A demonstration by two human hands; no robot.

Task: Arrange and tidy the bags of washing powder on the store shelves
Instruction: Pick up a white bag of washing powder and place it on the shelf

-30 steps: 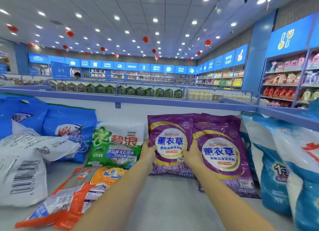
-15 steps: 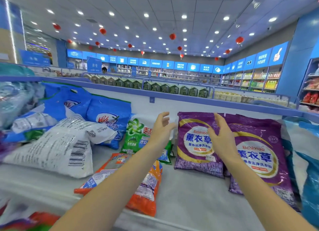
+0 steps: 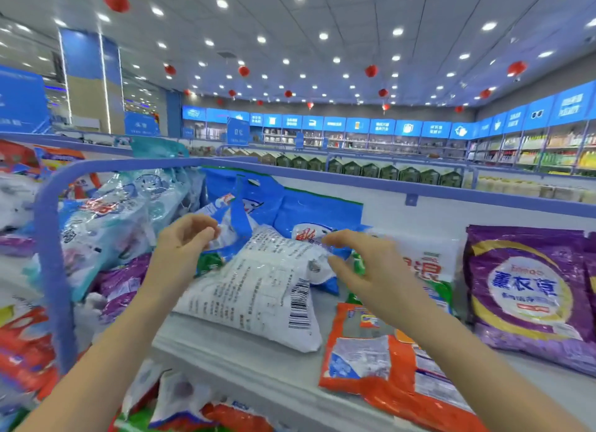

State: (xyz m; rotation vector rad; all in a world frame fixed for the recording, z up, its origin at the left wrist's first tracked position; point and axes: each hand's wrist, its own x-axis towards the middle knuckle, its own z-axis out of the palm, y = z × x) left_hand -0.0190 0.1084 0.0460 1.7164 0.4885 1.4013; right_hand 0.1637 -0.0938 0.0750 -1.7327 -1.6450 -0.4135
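Note:
A white washing powder bag point(image 3: 258, 296) with a barcode lies tilted on the white shelf point(image 3: 232, 351), its top resting on blue bags point(image 3: 316, 212) behind it. My left hand point(image 3: 187, 238) hovers at the bag's upper left with fingers curled; whether it pinches anything is unclear. At the bag's upper right corner, my right hand point(image 3: 364, 264) has finger and thumb spread apart around it. A green and white bag point(image 3: 429, 264) stands behind my right hand. An orange bag point(image 3: 387, 367) lies flat below it. Purple lavender bags point(image 3: 529, 289) stand at the right.
A blue rail point(image 3: 51, 238) bounds the shelf on the left, with a heap of clear and blue bags point(image 3: 106, 225) leaning beside it. More bags point(image 3: 180, 399) fill the shelf below. A blue back rail point(image 3: 419, 189) runs behind the bags.
Both hands left the purple bags and swung left to the top of the white barcode bag. My view turned left with them.

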